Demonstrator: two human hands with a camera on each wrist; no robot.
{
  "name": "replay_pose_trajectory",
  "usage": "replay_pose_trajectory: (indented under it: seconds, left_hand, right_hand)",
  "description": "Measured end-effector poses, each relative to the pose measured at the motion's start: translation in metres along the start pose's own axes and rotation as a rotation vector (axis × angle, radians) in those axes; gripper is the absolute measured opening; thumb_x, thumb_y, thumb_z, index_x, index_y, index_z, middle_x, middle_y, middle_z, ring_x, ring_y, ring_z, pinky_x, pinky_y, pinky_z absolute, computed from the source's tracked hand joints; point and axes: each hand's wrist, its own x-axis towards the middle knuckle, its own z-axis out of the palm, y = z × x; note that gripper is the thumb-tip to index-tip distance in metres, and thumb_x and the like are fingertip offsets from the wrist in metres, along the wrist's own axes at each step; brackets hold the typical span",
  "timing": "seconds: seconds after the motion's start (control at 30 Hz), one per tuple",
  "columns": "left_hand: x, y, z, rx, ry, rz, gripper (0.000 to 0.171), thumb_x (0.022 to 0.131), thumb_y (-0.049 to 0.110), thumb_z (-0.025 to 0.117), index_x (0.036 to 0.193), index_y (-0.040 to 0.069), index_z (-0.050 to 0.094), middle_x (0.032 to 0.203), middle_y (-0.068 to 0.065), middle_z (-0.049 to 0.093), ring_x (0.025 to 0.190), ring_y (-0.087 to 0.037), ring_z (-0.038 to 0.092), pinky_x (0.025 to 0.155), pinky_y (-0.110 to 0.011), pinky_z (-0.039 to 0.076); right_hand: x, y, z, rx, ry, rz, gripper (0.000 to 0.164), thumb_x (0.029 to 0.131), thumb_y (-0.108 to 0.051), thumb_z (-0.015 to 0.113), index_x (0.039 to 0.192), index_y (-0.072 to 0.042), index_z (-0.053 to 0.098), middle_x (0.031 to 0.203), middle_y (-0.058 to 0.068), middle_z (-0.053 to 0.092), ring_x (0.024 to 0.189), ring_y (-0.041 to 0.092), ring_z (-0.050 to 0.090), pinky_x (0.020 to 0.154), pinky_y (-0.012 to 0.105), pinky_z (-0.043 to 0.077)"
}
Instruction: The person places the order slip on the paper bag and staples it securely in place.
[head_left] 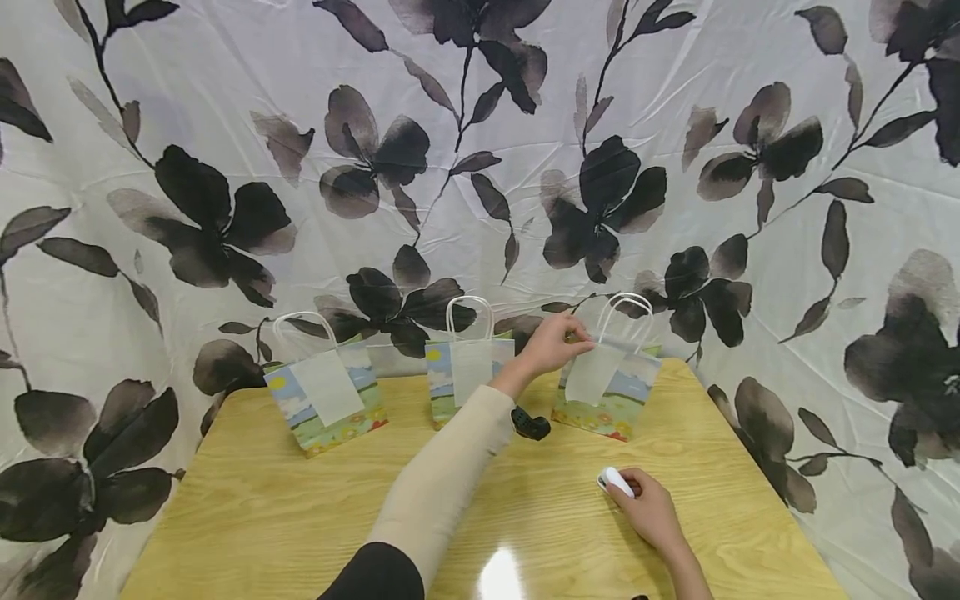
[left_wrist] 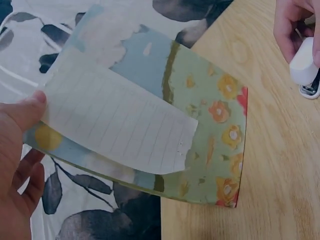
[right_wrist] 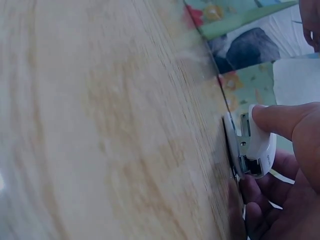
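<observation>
With thumb and fingers, my left hand [head_left: 555,342] pinches the top edge of the right-hand paper gift bag [head_left: 633,383], along with the lined paper slip [head_left: 594,375] lying against its front. The left wrist view shows the thumb on the slip [left_wrist: 120,125] and the other fingers behind the bag [left_wrist: 200,95]. Low over the table, nearer me and apart from the bag, my right hand [head_left: 651,504] holds a small white stapler [head_left: 617,482]. Its thumb lies on top of the stapler [right_wrist: 262,145] in the right wrist view.
Two similar gift bags with white slips stand at the left [head_left: 367,387] and middle [head_left: 441,375] of the wooden table [head_left: 300,517]. A small black object [head_left: 530,424] lies between the middle and right bags. A floral curtain [head_left: 480,233] hangs behind the table.
</observation>
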Motion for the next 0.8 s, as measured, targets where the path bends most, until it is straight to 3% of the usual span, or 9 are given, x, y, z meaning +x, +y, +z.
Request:
replay_pose_trajectory:
  seconds: [0.1, 0.17, 0.3, 0.5, 0.57, 0.8]
  left_hand:
    - [-0.003, -0.001, 0.001, -0.035, 0.001, -0.022, 0.008, 0.089, 0.02, 0.073, 0.09, 0.013, 0.075, 0.089, 0.005, 0.065, 0.077, -0.011, 0.058, 0.071, -0.023, 0.047]
    - [-0.006, -0.001, 0.001, -0.054, -0.007, -0.037, 0.007, 0.089, 0.021, 0.073, 0.089, 0.014, 0.075, 0.083, 0.007, 0.065, 0.069, -0.009, 0.056, 0.06, -0.022, 0.045]
    - [-0.01, 0.0, 0.0, -0.068, 0.007, -0.016, 0.006, 0.089, 0.02, 0.074, 0.088, 0.014, 0.076, 0.078, 0.008, 0.066, 0.066, -0.006, 0.057, 0.058, -0.021, 0.046]
    - [-0.018, -0.005, -0.007, -0.064, 0.051, 0.023, 0.006, 0.088, 0.016, 0.075, 0.088, 0.01, 0.076, 0.082, 0.004, 0.068, 0.065, -0.006, 0.058, 0.058, -0.02, 0.046]
    - [-0.023, -0.007, -0.009, -0.073, 0.053, 0.012, 0.005, 0.087, 0.014, 0.075, 0.088, 0.009, 0.076, 0.082, 0.003, 0.068, 0.063, -0.006, 0.056, 0.056, -0.02, 0.044]
    - [-0.036, -0.004, -0.012, -0.104, 0.058, 0.034, 0.005, 0.086, 0.013, 0.076, 0.085, 0.008, 0.076, 0.079, 0.003, 0.068, 0.061, -0.008, 0.056, 0.055, -0.021, 0.044]
  right_hand:
    - [0.0, -0.001, -0.002, 0.0, -0.017, -0.005, 0.037, 0.089, -0.025, 0.074, 0.115, 0.0, 0.065, 0.1, 0.008, 0.066, 0.09, 0.02, 0.061, 0.074, 0.036, 0.051]
    - [-0.001, -0.003, -0.005, -0.016, -0.046, -0.017, 0.042, 0.088, -0.026, 0.074, 0.119, 0.001, 0.062, 0.105, 0.01, 0.065, 0.094, 0.023, 0.061, 0.076, 0.039, 0.051]
    - [0.003, -0.021, -0.023, -0.033, -0.058, -0.053, 0.058, 0.092, -0.032, 0.07, 0.133, 0.005, 0.05, 0.125, 0.021, 0.053, 0.113, 0.038, 0.052, 0.089, 0.051, 0.046]
    - [0.028, -0.074, -0.064, 0.039, 0.24, -0.197, 0.06, 0.095, -0.027, 0.066, 0.138, 0.006, 0.042, 0.133, 0.027, 0.041, 0.121, 0.043, 0.038, 0.092, 0.056, 0.039]
    - [0.04, -0.089, -0.075, 0.046, 0.292, -0.24, 0.063, 0.093, -0.026, 0.069, 0.14, 0.005, 0.04, 0.135, 0.027, 0.04, 0.123, 0.043, 0.037, 0.093, 0.057, 0.038]
    - [0.082, -0.123, -0.086, -0.061, 0.216, -0.358, 0.081, 0.084, -0.03, 0.078, 0.145, 0.003, 0.035, 0.142, 0.028, 0.036, 0.131, 0.047, 0.032, 0.1, 0.063, 0.029]
